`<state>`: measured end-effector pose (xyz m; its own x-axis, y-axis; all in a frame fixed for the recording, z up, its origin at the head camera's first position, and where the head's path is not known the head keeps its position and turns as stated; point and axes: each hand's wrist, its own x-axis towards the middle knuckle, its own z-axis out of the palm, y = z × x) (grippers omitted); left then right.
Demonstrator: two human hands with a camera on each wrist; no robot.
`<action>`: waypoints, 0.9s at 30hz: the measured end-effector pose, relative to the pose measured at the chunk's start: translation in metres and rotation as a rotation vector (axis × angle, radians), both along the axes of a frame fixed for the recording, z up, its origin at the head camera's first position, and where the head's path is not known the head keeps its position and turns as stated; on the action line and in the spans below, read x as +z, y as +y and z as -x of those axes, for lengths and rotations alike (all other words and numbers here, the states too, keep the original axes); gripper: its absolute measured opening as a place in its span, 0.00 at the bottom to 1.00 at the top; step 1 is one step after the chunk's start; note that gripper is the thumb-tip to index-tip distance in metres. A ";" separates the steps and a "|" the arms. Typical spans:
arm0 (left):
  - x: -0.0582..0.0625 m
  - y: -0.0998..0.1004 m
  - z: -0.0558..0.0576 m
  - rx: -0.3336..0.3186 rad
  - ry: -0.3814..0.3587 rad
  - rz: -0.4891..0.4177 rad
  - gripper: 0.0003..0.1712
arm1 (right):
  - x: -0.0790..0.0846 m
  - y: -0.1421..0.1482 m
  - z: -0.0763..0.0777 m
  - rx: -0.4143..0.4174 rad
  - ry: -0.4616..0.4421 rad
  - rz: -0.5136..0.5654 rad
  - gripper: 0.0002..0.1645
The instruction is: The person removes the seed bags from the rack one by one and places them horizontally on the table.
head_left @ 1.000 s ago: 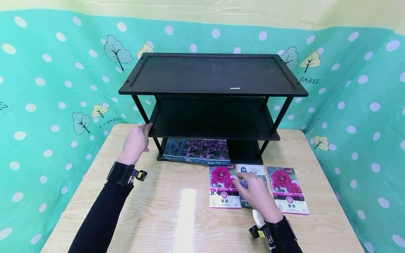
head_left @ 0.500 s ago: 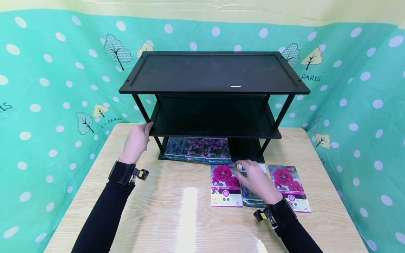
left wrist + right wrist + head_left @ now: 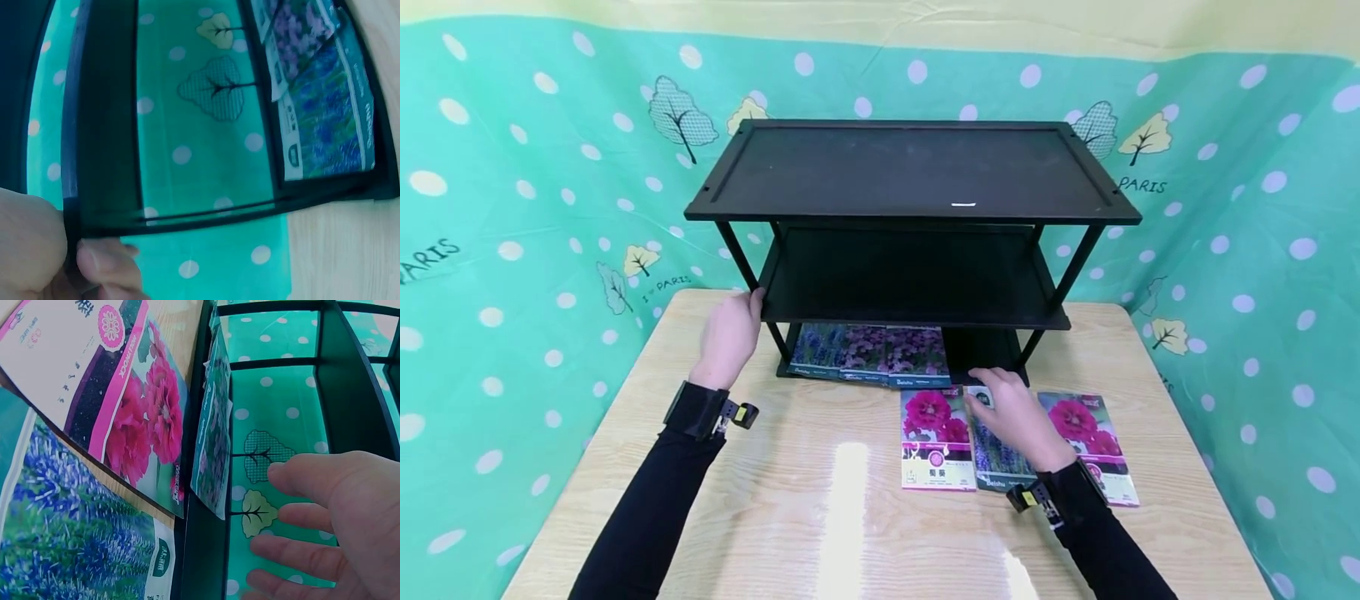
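Fingers of the left hand [image 3: 727,337] grip the black three-tier shelf [image 3: 880,175] at its middle tier; the right hand's [image 3: 1018,417], loosely spread, hang above a flat blue-flowered packet [image 3: 1000,458] lying on the pale wooden bench [image 3: 775,500] between two pink-flowered packets [image 3: 936,442].

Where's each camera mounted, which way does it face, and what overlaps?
Head: on the head, facing forward and down at rack and table; left hand, right hand and black sleeves show.
Left wrist: on that wrist, facing through rack to curtain; left hand partly shows.
Right wrist: on that wrist, facing flower packets and rack; right hand partly shows.
Shared, head and right wrist: left pink-flower packet.
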<state>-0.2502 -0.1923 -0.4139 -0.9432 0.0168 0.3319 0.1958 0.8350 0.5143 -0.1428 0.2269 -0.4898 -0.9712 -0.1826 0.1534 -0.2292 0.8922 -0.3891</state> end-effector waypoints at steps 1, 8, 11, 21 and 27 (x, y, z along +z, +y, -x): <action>-0.001 0.001 -0.001 0.007 0.023 0.008 0.29 | 0.001 0.000 0.000 0.002 0.001 0.000 0.29; 0.005 0.003 -0.007 0.033 0.071 -0.026 0.26 | 0.006 0.000 0.000 0.005 0.027 0.000 0.29; 0.007 0.002 -0.007 0.040 0.093 -0.011 0.26 | 0.004 0.002 -0.002 -0.007 0.014 0.000 0.29; 0.007 -0.002 -0.004 0.014 0.103 0.016 0.23 | -0.003 0.003 0.001 -0.008 0.001 0.006 0.27; 0.010 -0.002 -0.002 -0.007 0.084 0.023 0.23 | -0.003 0.004 0.006 -0.010 -0.020 0.011 0.27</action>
<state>-0.2478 -0.1938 -0.4035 -0.9120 0.0319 0.4090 0.2434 0.8446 0.4768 -0.1484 0.2312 -0.4927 -0.9758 -0.1713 0.1356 -0.2123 0.8902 -0.4031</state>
